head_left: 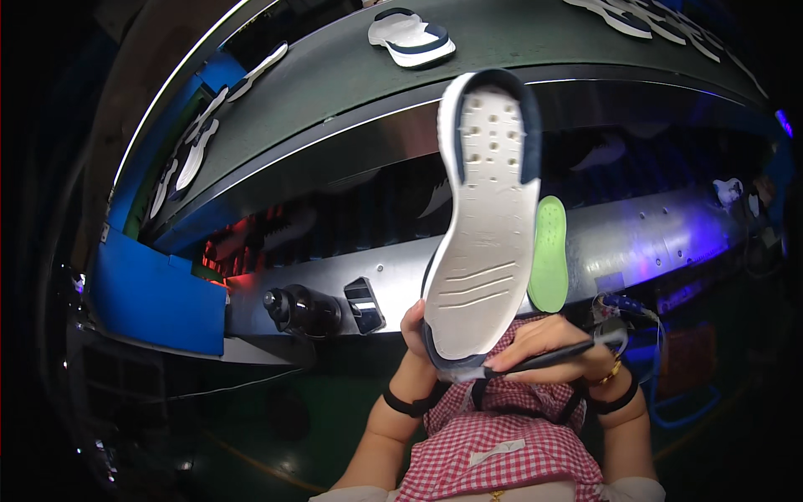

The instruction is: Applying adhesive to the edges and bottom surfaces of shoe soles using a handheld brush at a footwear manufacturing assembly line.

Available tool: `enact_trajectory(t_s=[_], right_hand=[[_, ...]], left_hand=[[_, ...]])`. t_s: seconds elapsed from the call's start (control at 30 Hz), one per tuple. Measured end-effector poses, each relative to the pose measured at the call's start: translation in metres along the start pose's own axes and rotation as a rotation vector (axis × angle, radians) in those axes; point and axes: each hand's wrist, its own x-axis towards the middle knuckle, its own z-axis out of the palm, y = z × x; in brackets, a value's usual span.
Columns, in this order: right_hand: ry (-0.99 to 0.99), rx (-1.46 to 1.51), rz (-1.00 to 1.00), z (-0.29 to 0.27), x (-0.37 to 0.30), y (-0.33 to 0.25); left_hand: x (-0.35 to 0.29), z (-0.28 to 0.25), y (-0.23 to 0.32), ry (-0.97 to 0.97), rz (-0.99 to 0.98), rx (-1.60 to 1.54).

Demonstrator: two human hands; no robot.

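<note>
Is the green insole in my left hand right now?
No, the green insole lies on the metal bench, while your left fingers grip the white sole.

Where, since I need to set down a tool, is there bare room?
The dark belt between the top-centre sole and left-end soles; mostly, the metal ledge right of the green insole. Crowded: the ledge's left, with bottle and phone.
</note>
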Motion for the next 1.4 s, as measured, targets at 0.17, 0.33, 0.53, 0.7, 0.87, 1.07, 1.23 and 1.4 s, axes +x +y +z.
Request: enact_trajectory(t_s=[0.17,0.33,0.53,0.7,0.87,1.07,1.23,1.4], right_hand=[[0.028,-0.049,0.080,0.001,-0.008,0.006],[-0.152,-0.033,0.045,-0.003,-0.017,-0.001],[-0.109,-0.150,-0.045,0.001,-0.020,0.007],[-0.123,-0.219,-0.004,-0.007,-0.023,-0.019],[-0.253,-0.337,0.034,-0.016,-0.021,-0.009],[-0.218,-0.332,0.013,-0.024,-0.028,-0.006],[-0.473,-0.493,0.164,-0.038,-0.024,-0.031],[-0.233,-0.432,0.009,-0.045,-0.031,-0.009]], left_hand=[[0.004,0.007,0.007,0.079,-0.278,0.148],[0.005,-0.001,0.024,-0.001,-0.516,0.120],[0.013,0.035,0.024,0.198,-0.655,0.436],[0.017,0.047,0.032,0.246,-0.753,0.504],[0.019,0.052,0.032,0.197,-0.795,0.643],[0.017,0.056,0.031,0.183,-0.794,0.695],[0.015,0.053,0.046,0.114,-0.879,0.750],[0.016,0.060,0.046,0.132,-0.885,0.711]])
